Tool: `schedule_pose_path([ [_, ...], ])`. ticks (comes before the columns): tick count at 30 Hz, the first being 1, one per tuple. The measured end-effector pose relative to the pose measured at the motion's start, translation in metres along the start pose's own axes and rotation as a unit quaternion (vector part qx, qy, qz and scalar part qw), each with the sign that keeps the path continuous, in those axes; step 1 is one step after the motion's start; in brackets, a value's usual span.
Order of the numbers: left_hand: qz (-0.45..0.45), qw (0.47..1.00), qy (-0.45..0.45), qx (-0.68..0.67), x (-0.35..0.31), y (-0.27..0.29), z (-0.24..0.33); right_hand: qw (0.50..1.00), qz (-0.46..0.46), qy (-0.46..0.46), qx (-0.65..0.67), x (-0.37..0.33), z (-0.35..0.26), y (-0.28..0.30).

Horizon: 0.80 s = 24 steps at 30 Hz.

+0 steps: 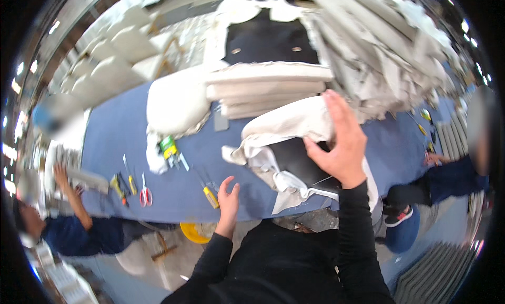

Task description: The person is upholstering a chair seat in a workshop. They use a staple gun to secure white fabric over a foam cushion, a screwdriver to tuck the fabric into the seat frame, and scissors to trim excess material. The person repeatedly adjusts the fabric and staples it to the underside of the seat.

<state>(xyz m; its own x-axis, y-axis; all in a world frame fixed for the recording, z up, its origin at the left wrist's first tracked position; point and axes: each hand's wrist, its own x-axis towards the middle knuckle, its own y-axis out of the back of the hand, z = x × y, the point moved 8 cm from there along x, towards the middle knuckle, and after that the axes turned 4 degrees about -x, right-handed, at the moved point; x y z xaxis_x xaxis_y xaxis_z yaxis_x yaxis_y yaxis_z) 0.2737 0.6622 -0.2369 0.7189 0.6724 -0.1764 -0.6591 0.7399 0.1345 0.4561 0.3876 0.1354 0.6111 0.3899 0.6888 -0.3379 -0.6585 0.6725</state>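
My right hand (341,146) lay spread on the cream fabric-covered cushion piece (288,122), fingers loosely open and the thumb hooked at its lower edge, pressing on the cloth rather than closing around it. That cushion piece sat near the middle of the blue-topped bench (121,141), with its black underside panel (294,159) showing just below my palm and loose white fabric flaps (284,185) trailing off it toward the bench's near edge. My left hand (228,196) was at that near edge, left of the flaps, open with the fingers slightly curled and holding nothing; the yellow-handled utility knife (210,196) lay just beside it. Farther left on the bench were the red-handled scissors (145,194) and a few other small yellow-handled tools (120,186), and a green and yellow small tool (169,147) lay between those and the cushion piece. Behind the cushion piece stood a stack of flat cream upholstered panels (268,88), with a rounded white padded cushion (176,104) to its left and a heap of grey-white fabric strips (379,51) to its right. Another person's hand (62,175) rested at the bench's far left end.
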Motion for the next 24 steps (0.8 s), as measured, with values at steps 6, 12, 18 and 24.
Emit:
schedule_pose_path([
  [6, -0.101, 0.897, -0.431, -0.015, -0.044, -0.099, 0.306, 0.997, 0.062, 0.003, 0.045, -0.017, 0.019, 0.017],
  [12, -0.173, 0.783, -0.596, 0.036, -0.058, -0.169, 0.372, 0.991, 0.094, -0.016, 0.097, -0.024, 0.036, 0.028],
  [18, -0.256, 0.903, -0.284, -0.196, -0.03, -0.185, 0.345, 0.907, 0.127, -0.273, 0.293, -0.044, 0.072, 0.026],
  [24, -0.24, 0.905, -0.253, -0.243, -0.037, -0.187, 0.331, 0.95, 0.12, -0.165, 0.237, -0.037, 0.054, 0.029],
])
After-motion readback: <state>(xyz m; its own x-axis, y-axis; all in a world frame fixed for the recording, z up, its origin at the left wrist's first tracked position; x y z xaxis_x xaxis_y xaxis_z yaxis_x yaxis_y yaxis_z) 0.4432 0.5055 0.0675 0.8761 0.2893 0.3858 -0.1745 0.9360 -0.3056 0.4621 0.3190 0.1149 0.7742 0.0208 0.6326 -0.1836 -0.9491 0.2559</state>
